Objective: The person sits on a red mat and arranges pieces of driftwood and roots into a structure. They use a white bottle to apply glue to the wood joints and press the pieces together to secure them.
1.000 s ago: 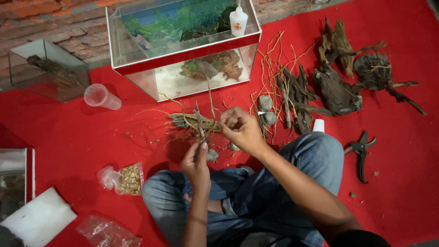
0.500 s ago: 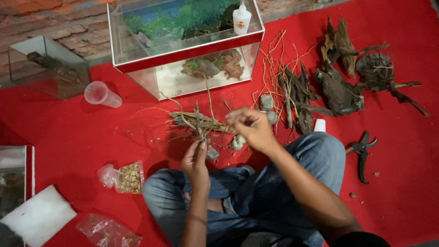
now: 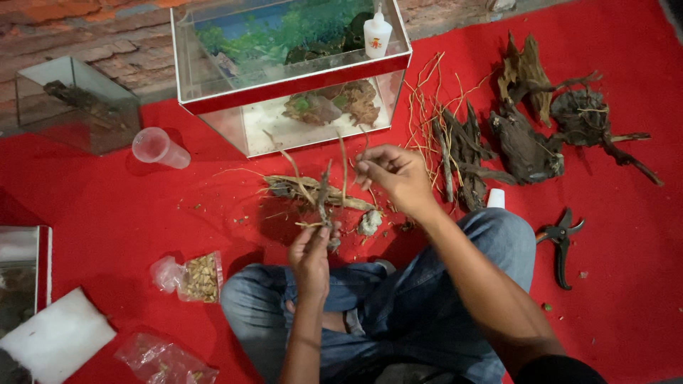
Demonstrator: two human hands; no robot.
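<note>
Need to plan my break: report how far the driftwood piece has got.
Done: twigs already stand on the driftwood piece. In hand: left hand grips its stem, right hand pinches a thin root above it. Left: loose roots and driftwood chunks lie unused; glass tank awaits.

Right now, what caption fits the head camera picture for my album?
Seated on a red cloth, left hand holds a twiggy root piece while right hand pinches a thin twig.

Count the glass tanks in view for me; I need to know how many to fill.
3: a large red-rimmed glass tank at top centre, a small clear glass tank at upper left, and a red-edged one cut off at the left edge.
</note>
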